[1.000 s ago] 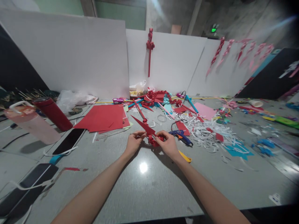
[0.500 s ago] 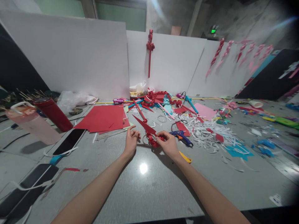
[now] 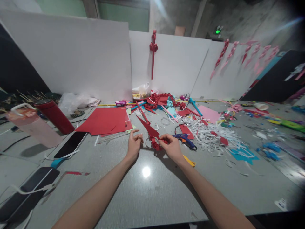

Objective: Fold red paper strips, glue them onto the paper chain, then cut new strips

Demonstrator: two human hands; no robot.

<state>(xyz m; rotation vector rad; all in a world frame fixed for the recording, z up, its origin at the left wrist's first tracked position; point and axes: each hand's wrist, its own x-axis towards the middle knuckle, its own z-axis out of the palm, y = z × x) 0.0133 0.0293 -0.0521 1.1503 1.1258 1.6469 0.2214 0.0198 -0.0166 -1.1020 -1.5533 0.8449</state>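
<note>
Roughly mid-table, just in front of the wearer, sat the red paper piece, curled parts bunched low, pointed flap sticking up & away twd L. Pale ring at its L side; couldn't tell if attached or only lying against it.

Risk, my read: support came from R side only, so flap & ring end could swing or twist if pinch slackened. Too hard a squeeze might crease or flatten the curls, paper looking thin. Flap tip jutted out free, easy to bend if L fingers brushed it. Blue glue gun lay close beyond R hand; a wide elbow or wrist move might knock it, poss. burn if hot (heat not visible).

Pose: R hand came in from R, thumb & fingers closed in a pinch on the piece's R side, wrist low. L hand apart from it, fingers loosely curled, part open, nothing seen in grasp. Both forearms angled inward over table.

Further out: yellow item by R wrist, white strips heaped R, red sheets stacked L.
</note>
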